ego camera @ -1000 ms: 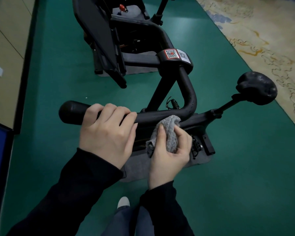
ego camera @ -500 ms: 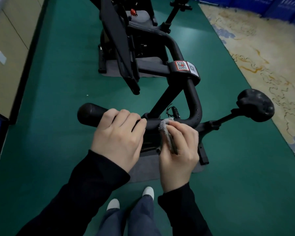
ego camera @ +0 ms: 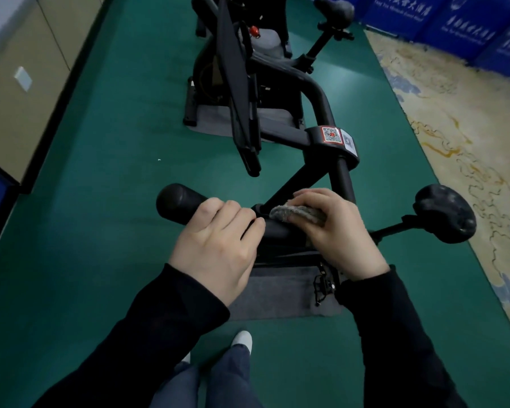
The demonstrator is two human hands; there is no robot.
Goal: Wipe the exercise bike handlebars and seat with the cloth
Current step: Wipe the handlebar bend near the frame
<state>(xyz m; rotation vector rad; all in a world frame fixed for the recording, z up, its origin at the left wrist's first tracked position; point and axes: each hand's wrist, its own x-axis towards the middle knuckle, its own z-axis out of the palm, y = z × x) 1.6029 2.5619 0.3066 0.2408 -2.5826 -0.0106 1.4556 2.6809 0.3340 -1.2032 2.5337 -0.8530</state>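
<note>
Presently left hand (ego camera: 218,248) grips the black handlebar (ego camera: 180,203) near its rounded end. Right hand (ego camera: 333,231) just beside it, fingers curled over a grey cloth (ego camera: 295,212), pressing it on the bar.

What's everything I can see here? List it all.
Bikes: two, black, one behind the other.
Handlebar: one, black, under both grips.
Seats: two, black, right of the grips and top.
Cloth: one, grey, on the handlebar.
Mats: two, grey, under the bikes.
QR sticker: one, red-white, on a bike.
Rug: one, cream, right.
Floor: one, green, all round.
Boards: several, blue, top right.
Shoes: two, white, bottom.
Left grip: one, bare, holds the handlebar.
Right grip: one, bare, holds the cloth on the handlebar.
</note>
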